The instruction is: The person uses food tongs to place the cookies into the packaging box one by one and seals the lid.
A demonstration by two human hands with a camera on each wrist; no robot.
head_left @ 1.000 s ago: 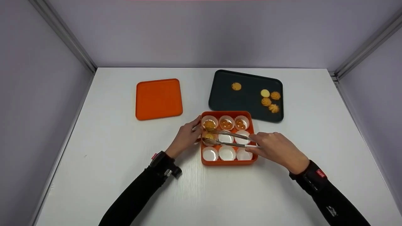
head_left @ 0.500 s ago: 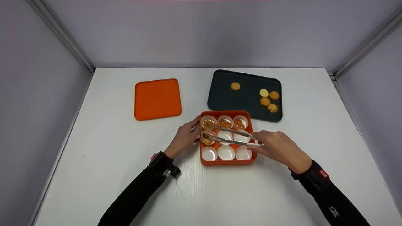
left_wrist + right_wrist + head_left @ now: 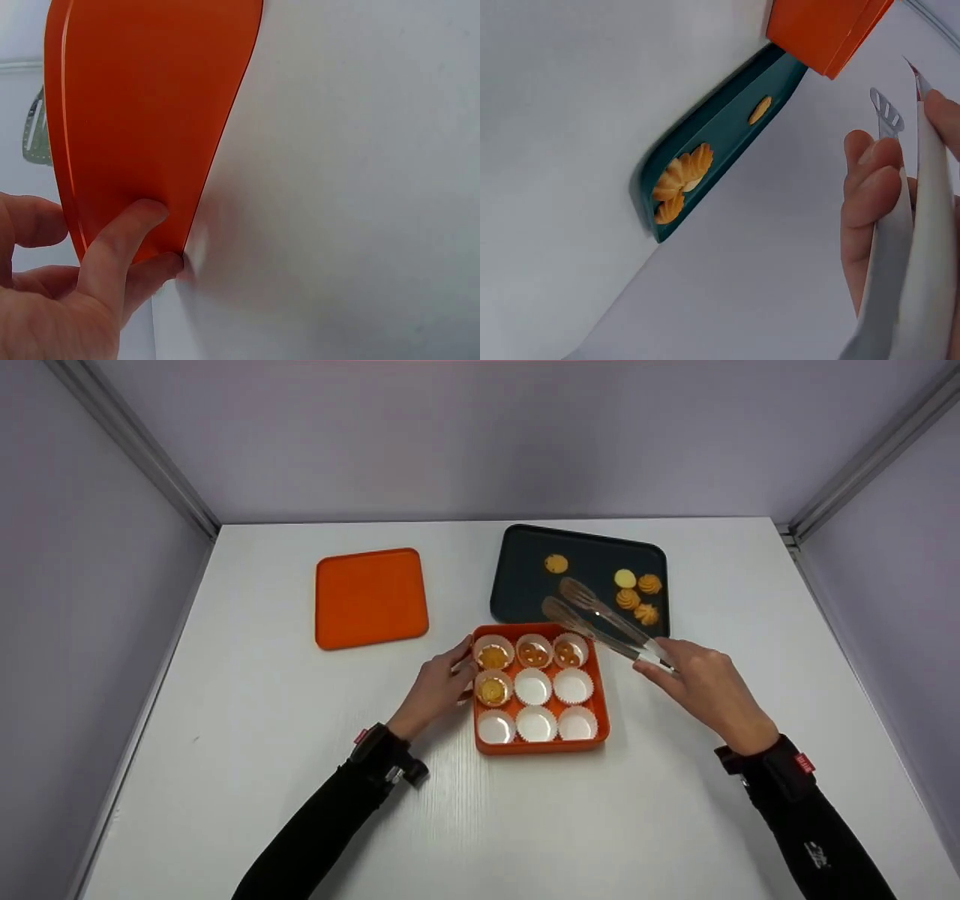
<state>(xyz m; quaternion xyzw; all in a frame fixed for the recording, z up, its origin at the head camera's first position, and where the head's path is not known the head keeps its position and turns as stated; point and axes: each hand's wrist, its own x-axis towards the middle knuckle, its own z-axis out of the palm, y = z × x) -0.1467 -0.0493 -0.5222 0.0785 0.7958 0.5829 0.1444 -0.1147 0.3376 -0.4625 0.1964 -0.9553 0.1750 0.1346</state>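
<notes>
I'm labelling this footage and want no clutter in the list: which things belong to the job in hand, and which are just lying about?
Likely part of the job:
Tongs, in the right hand
Orange box, touched by the left hand
Paper cups in the box, some filled
Dark tray and its cookies

Seemingly just lying about:
Flat orange tray, untouched, off to the left

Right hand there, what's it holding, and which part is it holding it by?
The right hand holds the tongs by their white handles; nothing is between the tips.
</notes>
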